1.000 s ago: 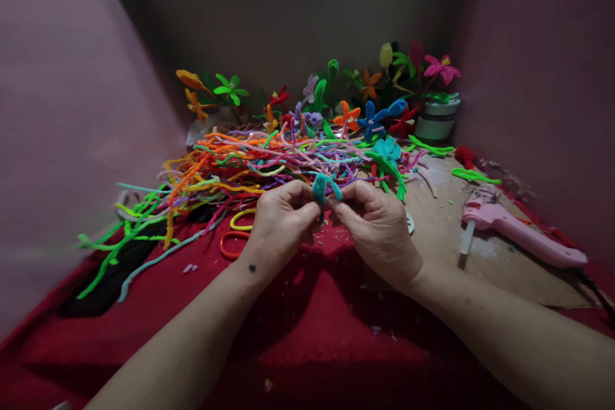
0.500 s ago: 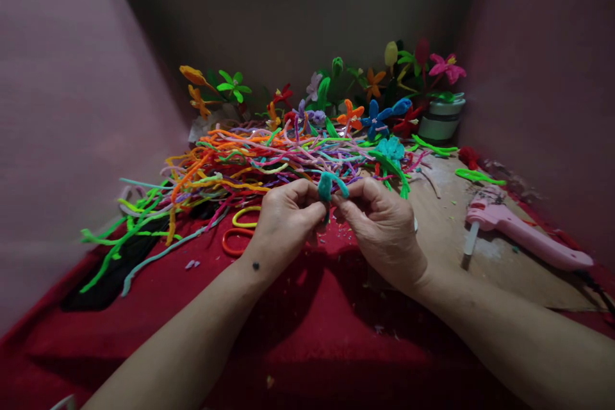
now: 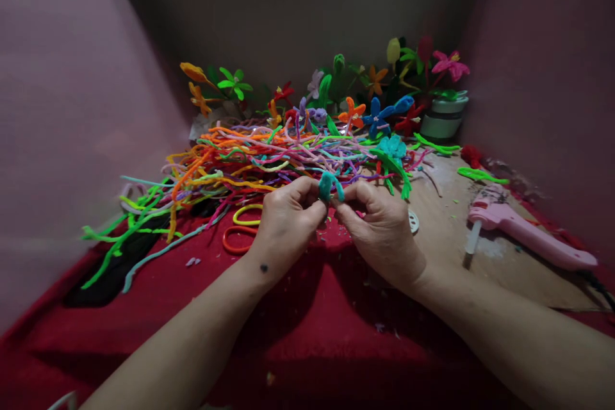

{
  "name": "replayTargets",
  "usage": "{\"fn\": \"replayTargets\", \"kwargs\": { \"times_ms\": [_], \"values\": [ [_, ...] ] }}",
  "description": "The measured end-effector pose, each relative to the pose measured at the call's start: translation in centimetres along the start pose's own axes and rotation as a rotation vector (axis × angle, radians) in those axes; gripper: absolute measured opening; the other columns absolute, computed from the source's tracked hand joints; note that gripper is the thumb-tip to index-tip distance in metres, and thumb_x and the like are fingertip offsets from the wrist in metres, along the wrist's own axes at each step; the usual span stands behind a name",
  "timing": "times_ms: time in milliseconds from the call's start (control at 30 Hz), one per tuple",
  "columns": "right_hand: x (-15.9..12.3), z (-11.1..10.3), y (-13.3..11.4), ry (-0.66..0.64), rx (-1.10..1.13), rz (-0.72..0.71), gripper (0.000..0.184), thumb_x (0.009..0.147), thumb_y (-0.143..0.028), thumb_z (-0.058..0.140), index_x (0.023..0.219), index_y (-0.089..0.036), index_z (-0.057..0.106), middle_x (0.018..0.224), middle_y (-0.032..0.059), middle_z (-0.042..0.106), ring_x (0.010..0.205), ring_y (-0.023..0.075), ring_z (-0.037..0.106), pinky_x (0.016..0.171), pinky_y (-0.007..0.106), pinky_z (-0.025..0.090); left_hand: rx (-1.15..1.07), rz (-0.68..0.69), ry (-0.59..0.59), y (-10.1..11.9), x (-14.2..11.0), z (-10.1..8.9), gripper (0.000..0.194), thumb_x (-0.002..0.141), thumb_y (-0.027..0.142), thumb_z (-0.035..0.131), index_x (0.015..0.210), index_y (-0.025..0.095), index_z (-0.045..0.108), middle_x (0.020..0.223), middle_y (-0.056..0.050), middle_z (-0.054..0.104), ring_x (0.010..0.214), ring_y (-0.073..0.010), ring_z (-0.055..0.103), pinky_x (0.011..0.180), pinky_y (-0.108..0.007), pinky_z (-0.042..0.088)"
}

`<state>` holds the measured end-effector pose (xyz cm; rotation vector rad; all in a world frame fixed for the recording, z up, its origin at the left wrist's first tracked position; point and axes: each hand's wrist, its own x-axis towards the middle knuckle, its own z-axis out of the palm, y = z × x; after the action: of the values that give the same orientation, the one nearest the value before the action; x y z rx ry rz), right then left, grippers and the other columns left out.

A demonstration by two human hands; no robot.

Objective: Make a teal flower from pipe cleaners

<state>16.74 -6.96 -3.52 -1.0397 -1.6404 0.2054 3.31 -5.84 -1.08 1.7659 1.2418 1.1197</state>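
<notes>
teal fuzzy stem (image 3: 325,186) stood bent between the left hand (image 3: 292,216) and the right hand (image 3: 384,225), each pinching it, above the red-covered tabletop (image 3: 298,339). two loop handles (image 3: 245,224) lay beside the left hand, a heap of coloured stems (image 3: 264,157) sprawled beyond, and a pink glue gun (image 3: 523,228) rested on cardboard (image 3: 442,218).

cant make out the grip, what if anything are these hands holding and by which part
The left hand and right hand pinch a teal fuzzy strip by its lower part; the exact contact spots are hidden.
</notes>
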Motion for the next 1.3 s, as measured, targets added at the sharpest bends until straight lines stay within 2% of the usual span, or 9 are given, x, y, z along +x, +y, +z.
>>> {"fn": "replayTargets", "kwargs": {
  "times_ms": [133, 233, 367, 467, 600, 733, 867, 1033, 1300],
  "values": [
    [0.2, 0.2, 0.2, -0.022, 0.131, 0.100, 0.012, 0.075, -0.013, 0.055, 0.064, -0.019, 0.056, 0.058, -0.0026, 0.054, 0.054, 0.0102, 0.047, 0.054, 0.024, 0.039, 0.044, 0.044, 0.031, -0.3, -0.1, 0.2, 0.017, 0.070, 0.013, 0.050, 0.081, 0.017, 0.063, 0.057, 0.004, 0.057, 0.046, -0.0080, 0.051, 0.045, -0.017, 0.041],
    [0.6, 0.2, 0.3, -0.059, 0.336, 0.257, 0.013, 0.075, -0.019, 0.057, 0.062, -0.017, 0.057, 0.057, -0.0024, 0.056, 0.052, 0.0093, 0.048, 0.051, 0.023, 0.039, 0.033, 0.063, 0.004, -0.2, -0.2, 0.4, 0.022, 0.072, 0.012, 0.049, 0.087, 0.018, 0.064, 0.056, 0.004, 0.056, 0.046, -0.0078, 0.051, 0.045, -0.017, 0.041],
    [1.2, 0.1, 0.8, -0.176, 0.559, 0.503, 0.018, 0.071, -0.028, 0.063, 0.061, -0.015, 0.058, 0.051, -0.0023, 0.055, 0.046, 0.0089, 0.048, 0.045, 0.023, 0.038, 0.040, 0.065, -0.033, -0.2, -0.2, 0.3, 0.024, 0.075, 0.013, 0.048, 0.091, 0.018, 0.066, 0.059, 0.002, 0.059, 0.049, -0.0084, 0.054, 0.048, -0.018, 0.045],
    [1.4, 0.1, 1.3, -0.227, 0.652, 0.609, 0.022, 0.067, -0.032, 0.067, 0.059, -0.014, 0.057, 0.049, -0.0030, 0.054, 0.042, 0.0080, 0.046, 0.042, 0.022, 0.035, 0.000, 0.014, -0.054, -0.3, 0.0, 0.2, 0.024, 0.077, 0.017, 0.048, 0.092, 0.016, 0.066, 0.059, 0.001, 0.060, 0.049, -0.0099, 0.057, 0.049, -0.020, 0.048],
    [1.4, 0.3, 1.7, -0.206, 0.693, 0.600, 0.023, 0.065, -0.034, 0.068, 0.061, -0.015, 0.056, 0.054, -0.0033, 0.054, 0.046, 0.0075, 0.046, 0.045, 0.022, 0.035, -0.035, -0.040, -0.085, -0.6, 0.4, 0.0, 0.024, 0.076, 0.017, 0.048, 0.093, 0.016, 0.066, 0.058, 0.001, 0.059, 0.044, -0.0095, 0.054, 0.046, -0.021, 0.047],
    [1.3, 0.3, 1.8, -0.208, 0.694, 0.598, 0.024, 0.064, -0.034, 0.070, 0.061, -0.015, 0.055, 0.054, -0.0043, 0.052, 0.048, 0.0074, 0.045, 0.047, 0.023, 0.035, 0.086, 0.000, -0.071, -0.9, 0.8, -0.3, 0.017, 0.073, 0.019, 0.054, 0.083, 0.017, 0.067, 0.060, 0.002, 0.060, 0.044, -0.0078, 0.049, 0.044, -0.019, 0.041],
    [1.6, 0.1, 1.6, -0.189, 0.817, 0.577, 0.021, 0.065, -0.033, 0.070, 0.073, -0.015, 0.060, 0.066, -0.0026, 0.056, 0.056, 0.0084, 0.050, 0.054, 0.024, 0.040, 0.174, 0.051, -0.068, -0.9, 1.0, -0.5, 0.012, 0.073, 0.022, 0.056, 0.076, 0.016, 0.066, 0.056, 0.002, 0.058, 0.047, -0.0084, 0.048, 0.048, -0.020, 0.039],
    [1.6, 0.2, 2.0, -0.180, 0.909, 0.612, 0.020, 0.068, -0.034, 0.068, 0.068, -0.015, 0.062, 0.062, -0.0018, 0.056, 0.055, 0.0093, 0.051, 0.056, 0.025, 0.041, 0.301, 0.064, -0.159, -0.3, 0.9, -0.6, 0.009, 0.072, 0.018, 0.055, 0.069, 0.014, 0.062, 0.055, 0.003, 0.056, 0.049, -0.0083, 0.046, 0.050, -0.020, 0.038],
    [0.8, 1.2, 2.3, -0.159, 0.927, 0.690, 0.022, 0.069, -0.034, 0.067, 0.063, -0.016, 0.056, 0.055, -0.0041, 0.051, 0.047, 0.0076, 0.047, 0.048, 0.023, 0.037, 0.385, -0.035, -0.310, 0.2, 1.0, -1.1, 0.010, 0.070, 0.016, 0.052, 0.061, 0.015, 0.054, 0.049, 0.004, 0.053, 0.046, -0.0089, 0.048, 0.047, -0.020, 0.037]
  ]
}}
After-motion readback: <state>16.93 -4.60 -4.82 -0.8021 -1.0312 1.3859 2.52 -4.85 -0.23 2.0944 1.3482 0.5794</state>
